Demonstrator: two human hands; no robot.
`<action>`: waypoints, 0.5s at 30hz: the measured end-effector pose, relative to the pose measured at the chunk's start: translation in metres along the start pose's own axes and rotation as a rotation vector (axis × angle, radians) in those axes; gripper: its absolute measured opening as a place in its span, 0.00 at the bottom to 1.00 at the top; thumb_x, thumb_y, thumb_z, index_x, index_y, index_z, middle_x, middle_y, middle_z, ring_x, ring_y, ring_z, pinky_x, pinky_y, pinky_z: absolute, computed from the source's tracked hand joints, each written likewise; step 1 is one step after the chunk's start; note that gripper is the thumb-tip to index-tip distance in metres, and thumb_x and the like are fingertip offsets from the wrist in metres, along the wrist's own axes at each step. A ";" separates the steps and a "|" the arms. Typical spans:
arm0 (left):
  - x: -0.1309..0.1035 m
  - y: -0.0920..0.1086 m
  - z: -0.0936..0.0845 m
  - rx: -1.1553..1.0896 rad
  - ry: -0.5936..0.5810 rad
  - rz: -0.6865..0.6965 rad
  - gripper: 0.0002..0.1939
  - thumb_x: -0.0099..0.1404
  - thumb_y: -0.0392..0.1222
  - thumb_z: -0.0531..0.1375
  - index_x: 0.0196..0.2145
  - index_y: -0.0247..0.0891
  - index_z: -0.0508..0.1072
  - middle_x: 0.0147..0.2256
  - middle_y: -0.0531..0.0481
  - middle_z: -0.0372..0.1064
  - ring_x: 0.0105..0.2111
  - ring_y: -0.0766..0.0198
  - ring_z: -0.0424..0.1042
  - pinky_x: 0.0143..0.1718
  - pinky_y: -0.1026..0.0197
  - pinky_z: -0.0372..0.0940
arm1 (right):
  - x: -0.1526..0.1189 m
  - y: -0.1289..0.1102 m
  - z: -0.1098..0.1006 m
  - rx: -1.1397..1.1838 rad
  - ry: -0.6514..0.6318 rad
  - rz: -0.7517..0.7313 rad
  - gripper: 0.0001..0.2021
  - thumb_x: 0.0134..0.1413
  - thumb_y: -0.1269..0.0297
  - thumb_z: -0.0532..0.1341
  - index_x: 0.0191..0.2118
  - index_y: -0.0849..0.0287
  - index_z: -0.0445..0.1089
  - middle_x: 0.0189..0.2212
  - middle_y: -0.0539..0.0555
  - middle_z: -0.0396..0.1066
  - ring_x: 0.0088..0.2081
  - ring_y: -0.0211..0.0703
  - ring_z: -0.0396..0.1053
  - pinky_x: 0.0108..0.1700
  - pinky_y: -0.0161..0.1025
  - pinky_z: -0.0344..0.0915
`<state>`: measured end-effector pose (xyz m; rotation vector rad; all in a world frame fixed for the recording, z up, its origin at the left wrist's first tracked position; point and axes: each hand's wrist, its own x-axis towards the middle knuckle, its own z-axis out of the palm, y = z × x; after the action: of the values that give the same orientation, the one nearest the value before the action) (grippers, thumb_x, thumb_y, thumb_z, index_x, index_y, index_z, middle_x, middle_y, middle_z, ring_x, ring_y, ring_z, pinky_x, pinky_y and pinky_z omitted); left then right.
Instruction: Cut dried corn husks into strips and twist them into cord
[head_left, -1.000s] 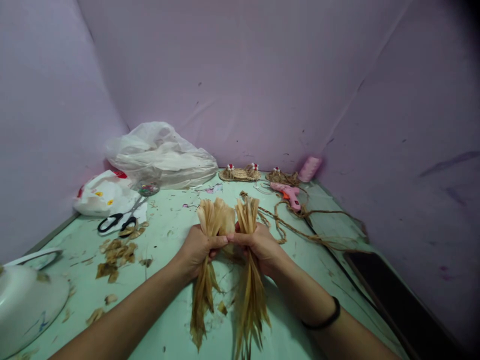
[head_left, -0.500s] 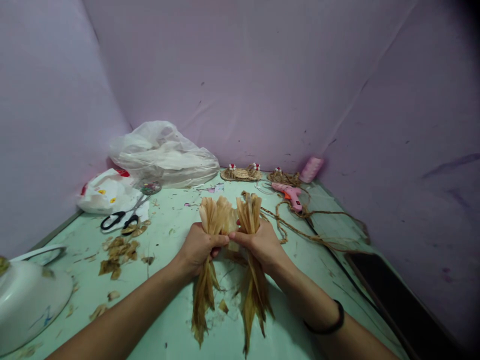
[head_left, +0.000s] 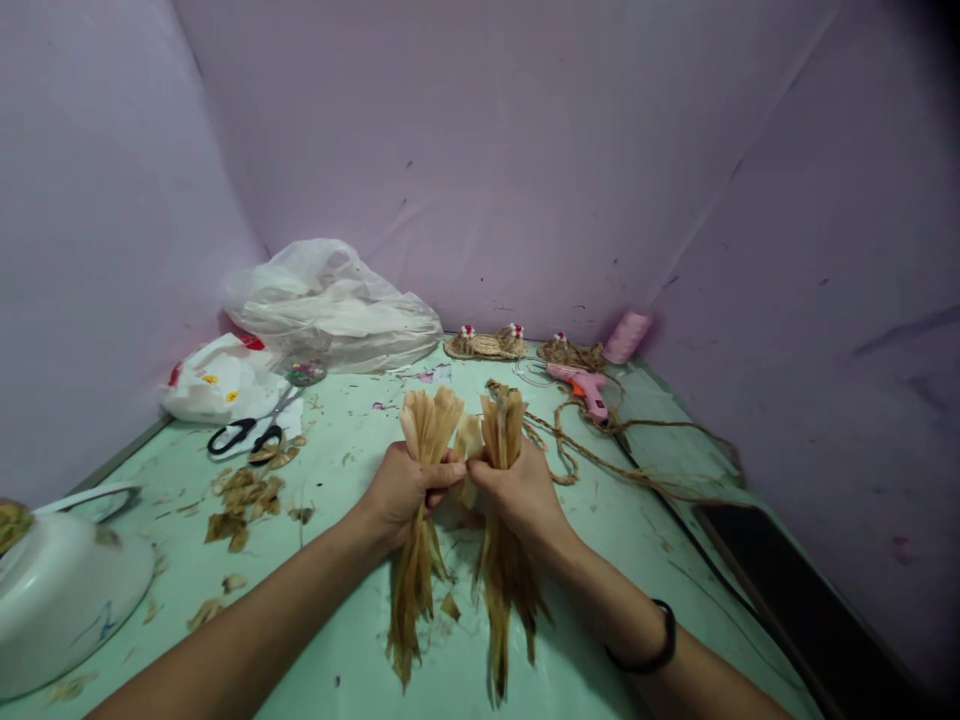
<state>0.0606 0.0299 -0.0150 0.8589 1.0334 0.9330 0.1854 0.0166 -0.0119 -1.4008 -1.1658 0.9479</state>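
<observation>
My left hand (head_left: 391,492) is closed around a bundle of dry corn husks (head_left: 414,610), its pale tops fanning above the fist and its browner ends hanging below. Another bundle of corn husks (head_left: 504,600), also upright, is gripped in my right hand (head_left: 526,492). The two thumbs point at each other and almost meet. Between the bundles a loose pale husk strip (head_left: 469,440) shows; which hand holds it, I cannot tell. Below the hands, a small husk scrap (head_left: 450,607) lies on the green table (head_left: 322,640).
At left are black-handled scissors (head_left: 232,436), husk scraps (head_left: 251,492), a white bowl (head_left: 82,590) and plastic bags (head_left: 337,310). Woven pieces (head_left: 487,346) line the back. A pink glue gun (head_left: 589,390), braided cord (head_left: 570,440), pink spool (head_left: 627,337) and dark phone-like slab (head_left: 795,600) sit right.
The pale husk strip between the hands has separated from the left bundle's top, leaving a visible gap. Both hands keep their grip, and the view has shifted slightly.
</observation>
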 end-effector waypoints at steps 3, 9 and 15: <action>0.000 0.005 -0.003 -0.005 -0.018 0.019 0.13 0.37 0.37 0.67 0.19 0.32 0.66 0.11 0.58 0.57 0.10 0.77 0.51 0.11 0.71 0.41 | 0.010 0.006 -0.010 -0.038 0.055 0.021 0.05 0.32 0.71 0.60 0.23 0.59 0.63 0.19 0.46 0.63 0.22 0.35 0.58 0.25 0.33 0.56; 0.000 0.020 -0.011 -0.023 -0.087 0.048 0.13 0.39 0.38 0.67 0.21 0.31 0.67 0.16 0.54 0.64 0.11 0.78 0.51 0.11 0.71 0.40 | 0.045 -0.007 -0.061 0.354 0.236 0.113 0.12 0.29 0.73 0.61 0.28 0.59 0.66 0.22 0.46 0.66 0.23 0.35 0.61 0.25 0.32 0.61; 0.001 0.015 -0.010 -0.023 -0.142 -0.037 0.14 0.38 0.39 0.67 0.19 0.32 0.66 0.14 0.56 0.60 0.09 0.79 0.49 0.10 0.71 0.38 | 0.047 -0.038 -0.101 0.688 0.065 0.290 0.11 0.28 0.77 0.55 0.26 0.62 0.64 0.19 0.49 0.63 0.18 0.31 0.58 0.18 0.27 0.60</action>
<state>0.0478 0.0377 -0.0044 0.8719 0.9119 0.8393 0.2868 0.0399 0.0429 -1.0297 -0.5028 1.3369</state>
